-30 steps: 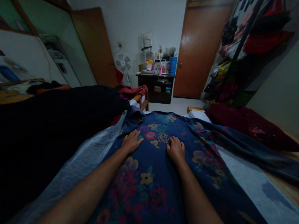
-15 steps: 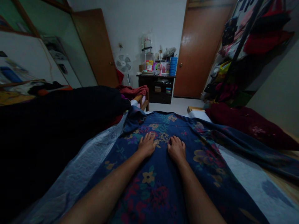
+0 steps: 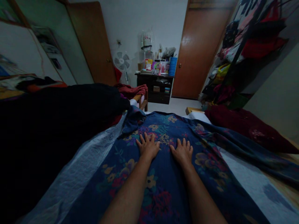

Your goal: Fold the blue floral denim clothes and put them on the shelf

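A dark blue garment (image 3: 163, 171) with a floral print lies spread out in front of me, its long sleeve stretching off to the right. My left hand (image 3: 148, 147) rests palm down on its upper part, fingers spread. To the right, my right hand (image 3: 182, 151) also lies flat on the cloth with its fingers apart. Neither hand grips the fabric. Under the garment is a whitish sheet (image 3: 249, 174), which shows on both sides.
A large black cloth heap (image 3: 58, 124) fills the left side. At the right lies a dark red pillow (image 3: 247, 126). Beyond the garment stand a wooden chair (image 3: 145, 101), a dark cabinet (image 3: 158, 98) and a white fan (image 3: 122, 61).
The fingers of both hands have spread wider. My right hand has shifted slightly to the right, and my left forearm has swung inward. The camera view has moved a little.
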Tool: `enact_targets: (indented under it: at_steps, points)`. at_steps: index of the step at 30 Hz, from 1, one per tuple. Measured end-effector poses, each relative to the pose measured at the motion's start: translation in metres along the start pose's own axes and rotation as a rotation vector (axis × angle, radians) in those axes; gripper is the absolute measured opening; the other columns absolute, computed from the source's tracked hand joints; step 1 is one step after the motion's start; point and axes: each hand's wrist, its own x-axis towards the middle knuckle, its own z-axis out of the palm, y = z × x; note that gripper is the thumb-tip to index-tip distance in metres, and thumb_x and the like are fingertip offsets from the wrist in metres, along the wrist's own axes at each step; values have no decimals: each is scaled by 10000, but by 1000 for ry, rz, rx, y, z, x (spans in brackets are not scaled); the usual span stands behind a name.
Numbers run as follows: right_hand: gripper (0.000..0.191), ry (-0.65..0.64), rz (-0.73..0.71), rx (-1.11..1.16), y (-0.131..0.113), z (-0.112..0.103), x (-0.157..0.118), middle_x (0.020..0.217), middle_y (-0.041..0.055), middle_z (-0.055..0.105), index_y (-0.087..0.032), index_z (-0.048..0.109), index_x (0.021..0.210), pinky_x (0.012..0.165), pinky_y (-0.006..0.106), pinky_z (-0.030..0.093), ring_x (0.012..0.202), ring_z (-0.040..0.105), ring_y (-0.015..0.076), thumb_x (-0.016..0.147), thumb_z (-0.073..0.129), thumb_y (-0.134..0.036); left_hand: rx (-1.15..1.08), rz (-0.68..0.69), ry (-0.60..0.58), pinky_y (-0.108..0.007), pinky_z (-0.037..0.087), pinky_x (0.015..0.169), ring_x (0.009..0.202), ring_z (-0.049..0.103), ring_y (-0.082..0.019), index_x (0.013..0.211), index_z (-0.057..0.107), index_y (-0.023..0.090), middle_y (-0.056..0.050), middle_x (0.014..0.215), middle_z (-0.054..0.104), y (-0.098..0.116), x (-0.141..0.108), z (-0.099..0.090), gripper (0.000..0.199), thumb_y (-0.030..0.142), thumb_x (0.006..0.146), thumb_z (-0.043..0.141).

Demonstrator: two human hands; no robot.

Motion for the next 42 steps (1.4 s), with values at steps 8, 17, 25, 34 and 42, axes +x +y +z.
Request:
enact_targets:
  at_steps: [8,17,25,34,42]
  points:
    - [758,0,75,-32,8,2,6,1570,184,228,-177,358,1481,1121,537,124,1440,171,376,871,402,-624,-25,104,-21,-660,118,1109,1451,143,-412,1465,382,256,-141,1579,256,-1,7,0,634,559,908,385]
    - [524,-75,-317,69,25,3,10,1564,10,310,-235,401,1455,1176,425,113,1459,194,192,949,324,-350,-125,456,-135,-553,117,1180,1473,164,-274,1495,317,278,-11,1585,267,9,9,-2,616,567,953,258]
    - [715,-116,5,-56,24,-4,10,1609,110,152,-235,272,1520,1147,504,116,1471,101,327,909,351,-598,-129,388,-174,-546,85,1178,1471,65,-373,1506,299,308,-27,1606,204,10,10,-2,706,673,902,268]
    - [717,-317,123,-57,7,-40,33,1519,207,305,-198,399,1440,1040,555,292,1390,297,384,834,495,-569,-133,370,-197,-551,73,1174,1475,27,-368,1515,268,321,-33,1615,164,12,11,-1,721,685,893,249]
    - [633,-196,35,-66,22,-28,30,1552,144,292,-211,396,1451,1083,535,270,1413,272,336,890,435,-504,-115,374,-195,-547,86,1175,1475,46,-362,1517,260,323,-32,1613,176,12,12,-2,700,662,904,260]
